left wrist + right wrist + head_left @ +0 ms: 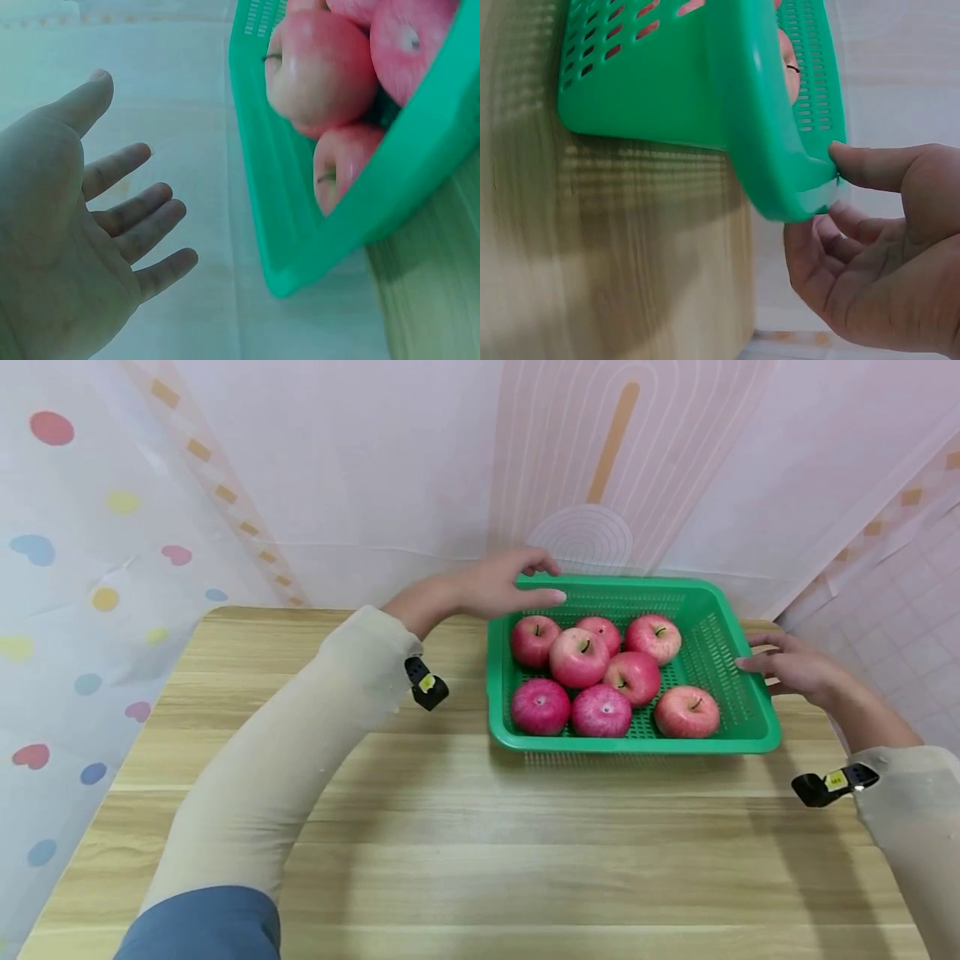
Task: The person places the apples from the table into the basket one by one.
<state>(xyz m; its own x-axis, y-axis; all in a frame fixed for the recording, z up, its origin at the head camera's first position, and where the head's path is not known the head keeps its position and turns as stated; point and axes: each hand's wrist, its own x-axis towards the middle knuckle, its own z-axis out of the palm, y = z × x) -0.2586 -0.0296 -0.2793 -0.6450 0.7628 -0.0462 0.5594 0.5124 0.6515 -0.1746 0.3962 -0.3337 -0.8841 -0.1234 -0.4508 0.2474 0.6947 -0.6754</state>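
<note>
A green perforated basket (637, 745) sits at the back right of a wooden table (480, 843) and holds several red apples (577, 657). My left hand (502, 589) hovers by the basket's far left corner. In the left wrist view this left hand (90, 247) shows an open palm with spread fingers, apart from the basket (300, 247) and its apples (322, 71). My right hand (787, 667) is at the basket's right rim. In the right wrist view my right hand's (877, 247) thumb tip touches the rim corner of the basket (765, 150), with the fingers loosely curled beneath.
A pale patterned backdrop (375, 485) rises right behind the table and closes in the left and right sides. Bare tabletop stretches in front of and to the left of the basket. Each forearm carries a black wrist camera (426, 683).
</note>
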